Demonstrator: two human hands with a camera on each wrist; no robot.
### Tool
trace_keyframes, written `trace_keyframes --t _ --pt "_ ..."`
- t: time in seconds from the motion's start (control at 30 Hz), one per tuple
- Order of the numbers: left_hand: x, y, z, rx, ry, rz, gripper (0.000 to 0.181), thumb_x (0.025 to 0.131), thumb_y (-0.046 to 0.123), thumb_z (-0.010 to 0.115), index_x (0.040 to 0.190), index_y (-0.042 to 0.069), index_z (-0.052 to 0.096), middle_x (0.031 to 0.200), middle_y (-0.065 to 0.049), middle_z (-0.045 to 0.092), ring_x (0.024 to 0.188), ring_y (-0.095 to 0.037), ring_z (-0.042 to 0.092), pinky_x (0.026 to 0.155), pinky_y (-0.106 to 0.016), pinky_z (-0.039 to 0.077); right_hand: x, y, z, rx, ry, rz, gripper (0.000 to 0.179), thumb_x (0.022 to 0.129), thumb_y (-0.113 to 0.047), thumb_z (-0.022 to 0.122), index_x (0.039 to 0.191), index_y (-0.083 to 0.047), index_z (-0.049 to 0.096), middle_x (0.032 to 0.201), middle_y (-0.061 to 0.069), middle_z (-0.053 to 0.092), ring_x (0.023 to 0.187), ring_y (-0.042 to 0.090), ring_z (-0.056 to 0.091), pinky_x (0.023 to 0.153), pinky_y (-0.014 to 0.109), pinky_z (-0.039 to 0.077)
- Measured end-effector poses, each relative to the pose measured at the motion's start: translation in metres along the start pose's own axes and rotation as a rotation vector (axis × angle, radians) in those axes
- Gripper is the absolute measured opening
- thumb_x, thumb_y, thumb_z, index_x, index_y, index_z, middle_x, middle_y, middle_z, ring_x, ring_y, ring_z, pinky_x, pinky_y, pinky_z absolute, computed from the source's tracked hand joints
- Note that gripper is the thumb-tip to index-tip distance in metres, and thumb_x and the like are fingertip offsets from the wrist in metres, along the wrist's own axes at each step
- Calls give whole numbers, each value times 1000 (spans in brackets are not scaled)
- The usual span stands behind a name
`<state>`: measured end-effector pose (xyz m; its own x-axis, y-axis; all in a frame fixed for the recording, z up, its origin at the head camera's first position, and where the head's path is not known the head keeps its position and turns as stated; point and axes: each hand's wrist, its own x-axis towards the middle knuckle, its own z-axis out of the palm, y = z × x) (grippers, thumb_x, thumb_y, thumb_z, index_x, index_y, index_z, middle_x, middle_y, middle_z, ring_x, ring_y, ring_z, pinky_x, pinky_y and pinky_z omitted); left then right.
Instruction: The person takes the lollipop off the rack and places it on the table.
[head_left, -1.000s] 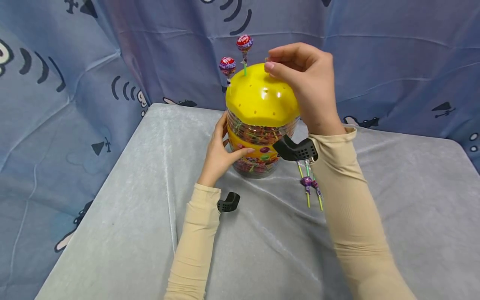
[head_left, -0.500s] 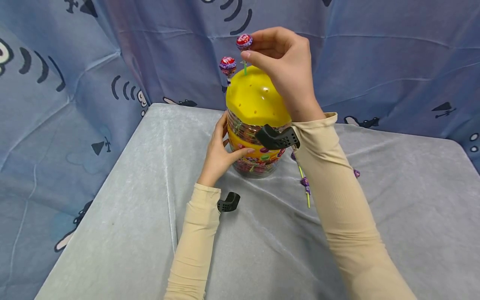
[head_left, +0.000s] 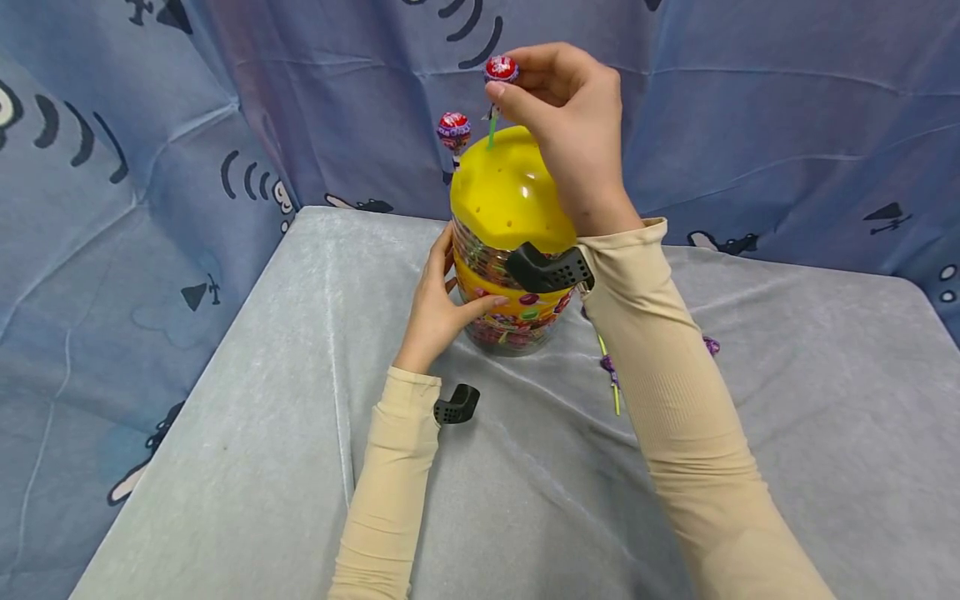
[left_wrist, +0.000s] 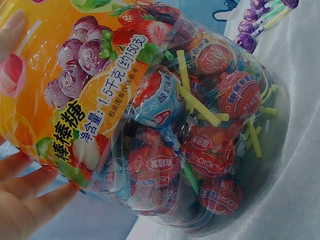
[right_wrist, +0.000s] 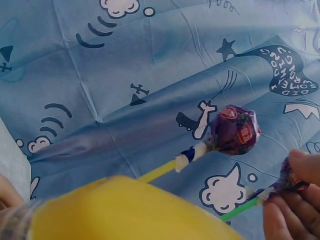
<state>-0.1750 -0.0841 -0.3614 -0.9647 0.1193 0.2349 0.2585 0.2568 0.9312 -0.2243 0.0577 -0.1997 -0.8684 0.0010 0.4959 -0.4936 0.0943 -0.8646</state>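
A clear plastic candy jar (head_left: 517, 310) with a yellow domed lid (head_left: 498, 196) stands on the cloth-covered table. My left hand (head_left: 437, 312) grips its side, thumb across the printed orange band. Lollipops (left_wrist: 207, 150) in wrappers fill the jar in the left wrist view. My right hand (head_left: 573, 125) pinches the wrapped head of a lollipop (head_left: 501, 69) with a green stick, whose lower end meets the lid. Beside it, a second lollipop (head_left: 453, 132) stands upright in the lid; its stick is yellow in the right wrist view. Small holes dot the lid.
Several purple-wrapped lollipops (left_wrist: 246, 40) lie on the grey cloth (head_left: 285, 400) right of the jar, partly hidden by my right forearm in the head view. A blue patterned curtain (head_left: 360, 125) hangs behind the table.
My right hand has moved left and up from the top of the lid to the green-stick lollipop and pinched its head. That head has shifted slightly up and right. The left hand stays put.
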Motion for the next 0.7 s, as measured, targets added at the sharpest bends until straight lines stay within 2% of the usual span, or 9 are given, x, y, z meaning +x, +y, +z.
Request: trace_keyframes --t 0.4,0.6,0.7 --pt "0 -1 1 -24 -12 10 100 78 21 79 153 20 12 153 -2 23 136 -18 29 106 -39 34 -2 0 -8 365 69 67 17 86 6 63 103 5 66 93 12 62 87 25 60 86 29 51" --pt "0 -1 1 -15 -15 14 100 78 21 79 153 19 12 154 -3 22 137 -18 28 107 -40 34 -10 0 -16 479 53 16 13 87 5 57 96 5 67 91 16 61 82 27 59 82 30 51" --pt "0 -1 2 -16 -16 11 100 78 21 79 153 19 12 154 -3 22 137 -19 28 107 -40 34 -15 -1 -20 554 57 38 12 86 5 58 94 6 67 91 19 62 82 29 61 81 30 52"
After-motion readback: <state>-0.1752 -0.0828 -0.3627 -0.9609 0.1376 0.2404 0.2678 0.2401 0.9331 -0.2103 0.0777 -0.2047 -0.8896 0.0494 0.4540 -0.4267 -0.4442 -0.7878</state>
